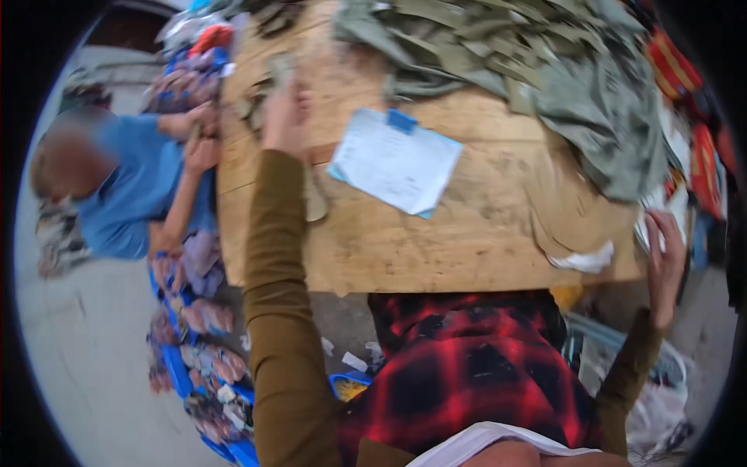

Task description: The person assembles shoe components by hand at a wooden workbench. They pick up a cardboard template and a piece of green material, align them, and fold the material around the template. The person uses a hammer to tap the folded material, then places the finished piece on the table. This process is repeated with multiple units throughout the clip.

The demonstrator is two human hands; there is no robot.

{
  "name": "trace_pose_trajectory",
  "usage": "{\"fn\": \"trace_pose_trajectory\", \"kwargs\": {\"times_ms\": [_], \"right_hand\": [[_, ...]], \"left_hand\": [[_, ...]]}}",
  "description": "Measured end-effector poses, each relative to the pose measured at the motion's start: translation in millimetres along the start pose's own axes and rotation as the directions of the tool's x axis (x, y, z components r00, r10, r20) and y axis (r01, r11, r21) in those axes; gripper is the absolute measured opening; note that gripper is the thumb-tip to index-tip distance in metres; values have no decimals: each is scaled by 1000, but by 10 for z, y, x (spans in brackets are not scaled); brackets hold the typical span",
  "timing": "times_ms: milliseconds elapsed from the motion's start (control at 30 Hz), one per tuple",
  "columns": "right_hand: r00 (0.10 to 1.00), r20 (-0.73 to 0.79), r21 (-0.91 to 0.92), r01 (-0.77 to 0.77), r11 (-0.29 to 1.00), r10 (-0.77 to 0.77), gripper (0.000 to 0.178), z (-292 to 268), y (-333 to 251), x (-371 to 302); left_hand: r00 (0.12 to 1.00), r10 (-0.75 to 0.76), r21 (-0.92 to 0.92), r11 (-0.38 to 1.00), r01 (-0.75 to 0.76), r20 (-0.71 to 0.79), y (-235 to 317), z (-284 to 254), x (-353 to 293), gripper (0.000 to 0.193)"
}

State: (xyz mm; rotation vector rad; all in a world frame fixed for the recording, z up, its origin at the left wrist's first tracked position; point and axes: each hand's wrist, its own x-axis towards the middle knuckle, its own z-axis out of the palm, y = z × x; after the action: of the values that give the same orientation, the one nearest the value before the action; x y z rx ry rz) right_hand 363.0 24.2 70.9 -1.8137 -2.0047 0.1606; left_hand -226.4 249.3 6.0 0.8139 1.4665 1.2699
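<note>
My left hand [286,121] reaches over the left part of the wooden table [350,257], its fingers closed and blurred. A grey-green cloth piece [282,68] shows at its fingertips and seems to be in its grip. Beside that hand lies a small pile of olive cut pieces [253,105], and a pale rounded piece [315,201] is partly hidden by the forearm. My right hand [666,253] hangs at the table's right edge, fingers stretched and apart, with nothing visible in it. Between the hands lies a clipboard with a white sheet [398,167] and a blue clip [401,121].
Green cloth [611,117] heaped with olive cut pieces [482,39] covers the far right. Tan flat pieces [576,202] lie nearer. At the left a co-worker in a blue shirt [132,183] stands beside blue crates [177,372] of bundled pieces. A bin [661,366] stands below right.
</note>
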Motion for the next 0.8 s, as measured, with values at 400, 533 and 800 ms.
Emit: {"fn": "trace_pose_trajectory", "kwargs": {"times_ms": [400, 533, 800], "right_hand": [[952, 227, 200, 159, 967, -204, 24, 768, -688, -29], [972, 146, 141, 163, 977, -183, 27, 966, -761, -131], [991, 66, 243, 100, 965, -120, 19, 1093, -705, -180]], "left_hand": [[798, -233, 72, 970, 234, 555, -62, 365, -1586, 46], [795, -241, 239, 963, 124, 557, -203, 640, -2249, 34], [716, -271, 196, 962, 188, 643, -741, 1342, -2838, 30]]}}
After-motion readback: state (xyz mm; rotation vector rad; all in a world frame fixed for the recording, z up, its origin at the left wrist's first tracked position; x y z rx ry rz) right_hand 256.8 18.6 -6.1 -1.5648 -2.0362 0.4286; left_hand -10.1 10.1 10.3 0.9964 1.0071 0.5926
